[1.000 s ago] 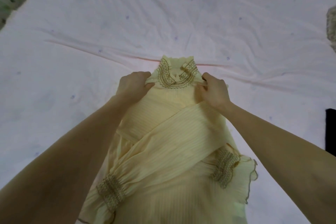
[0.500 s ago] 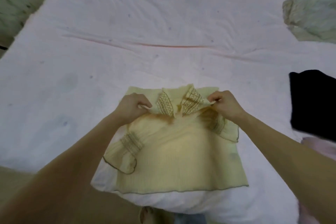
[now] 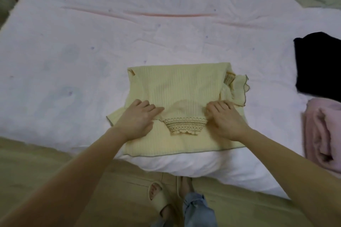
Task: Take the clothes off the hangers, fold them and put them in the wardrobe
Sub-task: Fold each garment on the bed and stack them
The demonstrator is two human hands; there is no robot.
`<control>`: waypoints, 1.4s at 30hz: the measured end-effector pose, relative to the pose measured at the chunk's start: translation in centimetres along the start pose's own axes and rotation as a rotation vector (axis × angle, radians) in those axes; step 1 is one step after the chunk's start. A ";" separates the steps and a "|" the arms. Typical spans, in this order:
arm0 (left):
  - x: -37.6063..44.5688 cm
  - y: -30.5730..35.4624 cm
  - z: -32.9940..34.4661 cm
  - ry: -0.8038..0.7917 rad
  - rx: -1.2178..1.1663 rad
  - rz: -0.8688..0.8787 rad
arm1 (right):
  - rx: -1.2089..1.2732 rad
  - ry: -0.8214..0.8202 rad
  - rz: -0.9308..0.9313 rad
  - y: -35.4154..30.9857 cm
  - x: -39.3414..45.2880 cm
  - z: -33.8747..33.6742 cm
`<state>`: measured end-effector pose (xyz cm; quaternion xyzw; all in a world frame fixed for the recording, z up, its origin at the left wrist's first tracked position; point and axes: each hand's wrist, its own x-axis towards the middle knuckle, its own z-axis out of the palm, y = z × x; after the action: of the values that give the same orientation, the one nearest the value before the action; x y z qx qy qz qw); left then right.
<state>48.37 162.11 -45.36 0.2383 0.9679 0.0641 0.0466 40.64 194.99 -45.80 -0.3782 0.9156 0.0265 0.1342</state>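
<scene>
While both palms press flat on the folded yellow blouse, the left hand and right hand lie with fingers spread and nearly straight, gripping nothing. Between them sits the smocked collar. Beyond the right hand, a black garment and a pink one are cut off by the frame edge.
</scene>
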 end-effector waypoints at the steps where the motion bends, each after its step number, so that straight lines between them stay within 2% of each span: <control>1: -0.1 0.2 0.1 -0.055 0.042 -0.031 | -0.001 -0.006 -0.026 -0.5 0.2 0.3; 3: 0.4 0.8 0.0 -0.214 0.067 -0.096 | 0.020 0.009 -0.029 -1.5 0.8 0.4; 5: 1.3 1.4 0.1 -0.277 0.075 -0.128 | 0.044 0.071 0.028 -2.2 1.6 0.2; 8: 2.5 1.7 0.0 -0.165 -0.038 -0.163 | 0.106 0.112 0.047 -2.4 2.2 -0.4; 12: 1.7 2.1 -1.4 0.003 -0.495 -0.280 | 0.345 0.152 0.099 -2.0 0.3 -2.0; 16: -0.8 2.3 -1.8 -0.169 -0.476 -0.253 | 0.254 0.050 0.023 -1.4 -1.9 -2.2; 18: -0.9 1.9 -1.3 -0.092 -0.430 -0.274 | 0.307 0.107 0.174 -0.9 -1.4 -2.4; 20: 1.1 2.3 -1.1 -0.002 -0.375 -0.290 | 0.338 0.174 0.402 -0.1 -0.4 -2.4; 22: 4.1 3.4 -1.4 -0.023 -0.318 -0.265 | 0.307 0.211 0.584 0.8 0.7 -2.2; 24: 7.8 5.1 -1.4 -0.101 -0.284 -0.228 | 0.237 0.151 0.672 2.3 1.0 -1.9; 28: 13.5 7.0 -1.0 -0.243 -0.205 -0.217 | 0.192 0.014 0.580 4.7 1.3 -1.1; 30: 15.3 7.3 -0.4 -0.297 -0.152 -0.211 | 0.257 0.018 0.547 5.1 1.6 -1.1; 33: 17.3 7.2 0.9 -0.340 -0.118 -0.224 | 0.403 0.078 0.597 4.6 0.9 -1.2; 36: 18.2 6.9 1.5 -0.330 -0.100 -0.211 | 0.494 0.082 0.571 3.2 -0.6 -1.0; 40: 18.9 7.1 1.3 -0.331 -0.069 -0.150 | 0.159 0.200 0.478 4.6 -0.2 0.3; 42: 19.0 7.3 1.5 -0.339 -0.058 -0.108 | 0.109 0.147 0.437 5.5 0.9 0.4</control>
<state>35.12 177.55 -46.94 0.1918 0.9554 0.0482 0.2195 36.31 198.35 -46.73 -0.1643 0.9831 -0.0221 0.0782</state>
